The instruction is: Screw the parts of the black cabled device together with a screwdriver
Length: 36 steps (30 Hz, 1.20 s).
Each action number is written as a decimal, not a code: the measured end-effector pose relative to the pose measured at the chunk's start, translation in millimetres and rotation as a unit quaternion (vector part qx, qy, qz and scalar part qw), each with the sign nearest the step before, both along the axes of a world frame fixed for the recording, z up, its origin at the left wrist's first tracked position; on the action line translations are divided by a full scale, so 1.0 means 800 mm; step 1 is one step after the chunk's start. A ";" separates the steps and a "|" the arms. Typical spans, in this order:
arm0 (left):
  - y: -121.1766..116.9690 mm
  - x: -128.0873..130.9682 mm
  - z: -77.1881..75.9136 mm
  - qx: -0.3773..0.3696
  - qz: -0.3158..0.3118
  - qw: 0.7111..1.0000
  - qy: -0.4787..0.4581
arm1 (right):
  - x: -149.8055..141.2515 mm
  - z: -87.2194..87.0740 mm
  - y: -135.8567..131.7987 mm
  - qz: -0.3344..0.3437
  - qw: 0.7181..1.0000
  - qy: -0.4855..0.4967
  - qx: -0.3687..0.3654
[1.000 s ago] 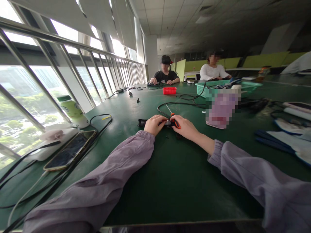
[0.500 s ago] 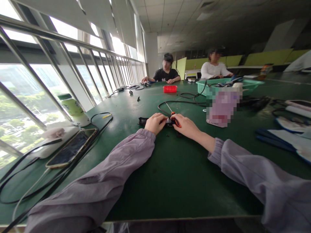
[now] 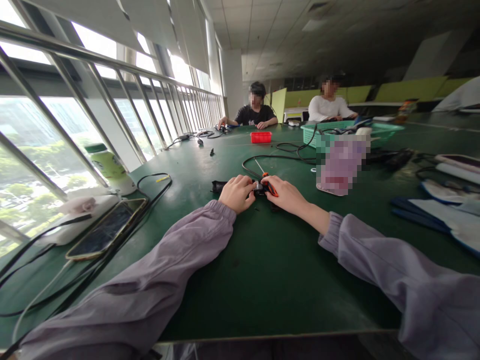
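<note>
My left hand is closed around a small black device on the green table. The device's exact kind is hard to make out; a shiny part shows between my hands. A black end sticks out to the left, beyond my left fingers. In my closed right hand is a screwdriver with an orange and black handle, its thin shaft pointing away from me and slightly left. The right fingertips also rest at the device's right side. Tiny dark bits lie on the table just in front of the device.
A black cable curves behind my hands toward a green basket. Farther back sits a red tray. A phone, cables and a bottle stand left; a purple blurred object and gloves right. Two people sit across.
My left thumb has moved down and toward me, and the left fingers have shifted on the device. My right hand keeps its hold on the screwdriver. The whole view has slid slightly left.
</note>
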<state>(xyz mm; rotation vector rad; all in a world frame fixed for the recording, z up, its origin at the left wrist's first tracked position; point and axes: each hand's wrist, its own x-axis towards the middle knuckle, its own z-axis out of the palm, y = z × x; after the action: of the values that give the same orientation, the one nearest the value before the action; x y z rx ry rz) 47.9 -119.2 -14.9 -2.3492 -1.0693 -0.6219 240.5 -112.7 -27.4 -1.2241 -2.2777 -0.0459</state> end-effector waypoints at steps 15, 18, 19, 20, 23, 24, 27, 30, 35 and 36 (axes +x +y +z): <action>-0.054 0.027 -0.008 -0.130 0.135 0.981 -0.047 | 0.000 -0.001 0.001 0.000 1.000 -0.002 -0.002; -0.049 0.026 -0.012 -0.137 0.132 0.980 -0.056 | 0.000 -0.001 0.000 -0.001 1.000 -0.004 -0.002; -0.048 0.024 -0.013 -0.135 0.124 0.981 -0.060 | 0.000 -0.001 0.000 -0.002 1.000 -0.004 -0.003; -0.046 0.023 -0.014 -0.135 0.114 0.982 -0.065 | 0.001 -0.001 0.000 -0.003 1.000 -0.004 -0.004; -0.044 0.020 -0.015 -0.142 0.094 0.982 -0.078 | 0.001 0.000 -0.001 -0.004 1.000 -0.004 -0.005; -0.045 0.020 -0.014 -0.147 0.090 0.982 -0.080 | 0.001 0.000 -0.002 -0.005 1.000 -0.004 -0.004; -0.047 0.023 -0.013 -0.172 0.066 0.979 -0.084 | 0.000 0.001 -0.003 -0.004 1.000 -0.003 -0.004; -0.047 0.026 -0.012 -0.190 0.018 0.978 -0.082 | -0.001 0.001 -0.004 -0.004 1.000 -0.001 -0.007; -0.023 0.025 -0.008 -0.150 -0.022 0.981 -0.122 | -0.002 0.001 -0.005 -0.009 1.000 0.009 -0.012; -0.016 0.025 -0.007 -0.131 -0.019 0.982 -0.137 | -0.002 0.001 -0.005 -0.012 1.000 0.010 -0.011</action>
<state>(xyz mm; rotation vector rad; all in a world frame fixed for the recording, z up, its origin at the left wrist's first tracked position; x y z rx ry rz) 67.6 -132.0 -20.6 -2.5661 -1.2981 -0.8880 239.2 -116.5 -26.3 -1.2582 -2.2514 -0.0165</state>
